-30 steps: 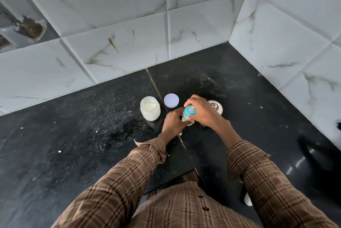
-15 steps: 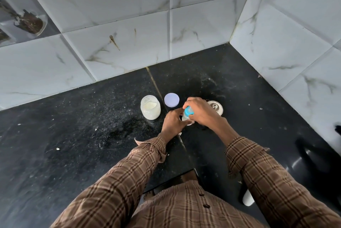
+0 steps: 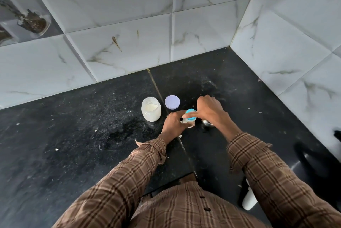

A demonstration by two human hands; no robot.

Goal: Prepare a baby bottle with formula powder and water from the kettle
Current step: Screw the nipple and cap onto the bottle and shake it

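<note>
A small baby bottle (image 3: 188, 119) with a blue screw ring (image 3: 191, 114) stands on the black counter (image 3: 73, 144). My left hand (image 3: 173, 123) grips the bottle's body from the left. My right hand (image 3: 210, 111) has its fingers on the blue ring at the top. An open jar of white formula powder (image 3: 151, 109) stands to the left of the bottle, and its pale lilac lid (image 3: 172, 101) lies flat just behind. The kettle (image 3: 313, 165) is a dark shape at the right edge, only partly in view.
A small metal dish (image 3: 207, 122) sits under my right wrist, mostly hidden. White marble-tiled walls close the counter at the back and on the right. Specks of powder are scattered over the counter. A white object (image 3: 249, 200) shows by my right sleeve.
My right hand has turned on the blue ring, with the fingers now further to the right and the wrist lower. The left hand keeps its hold on the bottle.
</note>
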